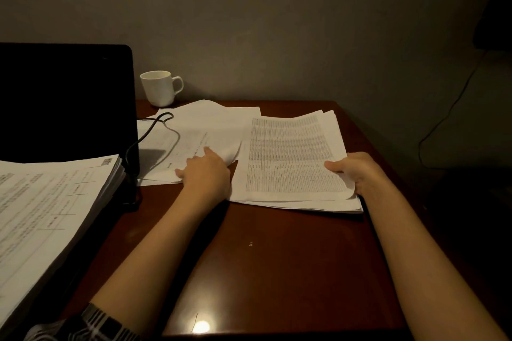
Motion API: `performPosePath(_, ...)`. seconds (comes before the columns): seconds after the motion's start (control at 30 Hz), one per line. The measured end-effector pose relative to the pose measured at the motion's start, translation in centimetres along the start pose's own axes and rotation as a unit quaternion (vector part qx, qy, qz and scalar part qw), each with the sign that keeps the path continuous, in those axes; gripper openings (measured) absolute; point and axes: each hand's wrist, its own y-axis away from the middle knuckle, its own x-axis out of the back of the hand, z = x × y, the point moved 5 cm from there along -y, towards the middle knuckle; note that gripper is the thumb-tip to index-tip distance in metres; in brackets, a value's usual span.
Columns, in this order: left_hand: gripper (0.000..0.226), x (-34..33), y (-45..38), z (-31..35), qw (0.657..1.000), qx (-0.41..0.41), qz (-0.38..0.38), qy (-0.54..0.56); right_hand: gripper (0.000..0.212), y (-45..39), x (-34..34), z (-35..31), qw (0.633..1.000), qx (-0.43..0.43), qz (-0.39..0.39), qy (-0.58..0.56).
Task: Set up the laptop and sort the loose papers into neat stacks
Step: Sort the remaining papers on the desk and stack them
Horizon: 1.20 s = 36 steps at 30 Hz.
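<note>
A black laptop [63,99] stands open at the left, its screen dark. A thick stack of printed papers [47,219] lies over its keyboard area. Loose white sheets [205,124] are spread in the middle of the dark wooden table [277,257]. My left hand [206,171] rests flat on these sheets with fingers spread. To the right lies a stack of table-printed papers [288,158]. My right hand [357,171] grips that stack's right edge, thumb on top.
A white mug [159,87] stands at the back by the wall. A black cable [158,130] loops from the laptop's side over the loose sheets. Another cable [448,108] hangs down the wall at the right. The table's right edge is near my right hand.
</note>
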Motion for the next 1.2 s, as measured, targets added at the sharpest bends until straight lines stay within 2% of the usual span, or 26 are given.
performPosePath(0.13, 0.051, 0.7, 1.3, 1.8, 0.993, -0.111, 0.032, 0.010, 0.025, -0.2, 0.0, 0.2, 1.000, 0.003, 0.003, -0.003)
performPosePath(0.23, 0.041, 2.1, 2.3, 2.3, 0.972, -0.179, 0.089, 0.122, 0.024, -0.5, 0.0, 0.3, 1.000, 0.007, -0.001, -0.005)
performPosePath(0.37, 0.044, 2.9, 3.7, 3.4, 0.908, -0.309, 0.154, 0.236, 0.019, -0.8, 0.1, 0.2, 1.000, -0.004, -0.027, 0.004)
performPosePath(0.43, 0.045, 3.4, 4.0, 3.3, 0.868, -0.355, 0.225, 0.264, 0.022, -0.9, 0.3, 0.1, 0.999, -0.010, -0.042, 0.007)
performPosePath(0.53, 0.044, 4.4, 4.1, 2.0, 0.796, -0.362, 0.343, 0.343, 0.024, -1.1, 0.7, 0.0, 0.997, -0.018, -0.071, 0.015)
performPosePath(0.6, 0.047, 4.8, 4.3, 1.5, 0.762, -0.368, 0.369, 0.384, 0.024, -1.1, 0.8, 0.0, 0.995, -0.024, -0.091, 0.017)
performPosePath(0.67, 0.039, 4.3, 4.3, 2.0, 0.746, -0.418, 0.373, 0.359, 0.023, -1.1, 0.8, 0.0, 0.994, -0.025, -0.107, 0.001)
performPosePath(0.77, 0.041, 2.6, 3.7, 3.2, 0.749, -0.505, 0.274, 0.330, 0.020, -1.2, 1.0, 0.4, 0.993, -0.028, -0.113, -0.019)
performPosePath(0.83, 0.047, 1.9, 3.3, 3.6, 0.763, -0.517, 0.199, 0.334, 0.016, -1.3, 1.2, 0.6, 0.993, -0.035, -0.109, -0.035)
performPosePath(0.93, 0.060, 1.3, 2.5, 3.4, 0.801, -0.486, 0.104, 0.334, 0.016, -1.5, 1.5, 0.6, 0.989, -0.038, -0.108, -0.093)
performPosePath(1.0, 0.061, 0.8, 2.1, 3.2, 0.819, -0.446, 0.000, 0.360, 0.030, -1.7, 1.5, 0.2, 0.983, -0.020, -0.103, -0.152)
performPosePath(1.07, 0.056, 0.3, 2.2, 3.4, 0.832, -0.418, -0.087, 0.355, 0.034, -1.6, 1.4, -0.3, 0.976, -0.002, -0.105, -0.191)
performPosePath(1.13, 0.054, -0.2, 2.4, 3.7, 0.847, -0.408, -0.115, 0.320, 0.034, -1.6, 1.0, -0.6, 0.973, 0.012, -0.126, -0.193)
performPosePath(1.2, 0.058, -0.4, 2.3, 3.9, 0.856, -0.401, -0.115, 0.307, 0.052, -1.4, 0.8, -0.4, 0.970, 0.001, -0.153, -0.189)
